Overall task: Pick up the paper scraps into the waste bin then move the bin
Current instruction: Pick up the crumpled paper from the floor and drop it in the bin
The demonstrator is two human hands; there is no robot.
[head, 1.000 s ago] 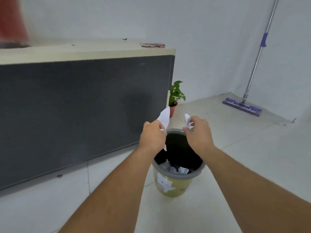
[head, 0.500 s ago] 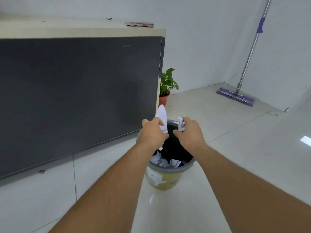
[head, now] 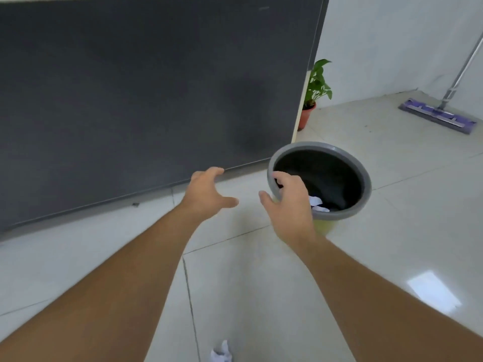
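The waste bin (head: 365, 178) stands on the tiled floor, with a grey rim, a black inside and a yellow-green body. White paper scraps (head: 317, 204) lie in its bottom. My right hand (head: 290, 205) is over the bin's near-left rim, fingers curled above the opening and thumb spread outside, holding nothing. My left hand (head: 209, 190) hovers to the left of the bin, fingers apart and empty. One crumpled paper scrap (head: 221, 354) lies on the floor at the bottom edge, between my forearms.
A tall dark grey cabinet front (head: 130, 100) fills the left and stands close behind the bin. A potted plant (head: 316, 84) sits at its corner. A purple flat mop (head: 436, 114) leans on the white wall at the far right.
Both hands have let go of the paper pieces they held over the bin and are now open. My left hand has drifted left, away from the bin. The view has tilted down.
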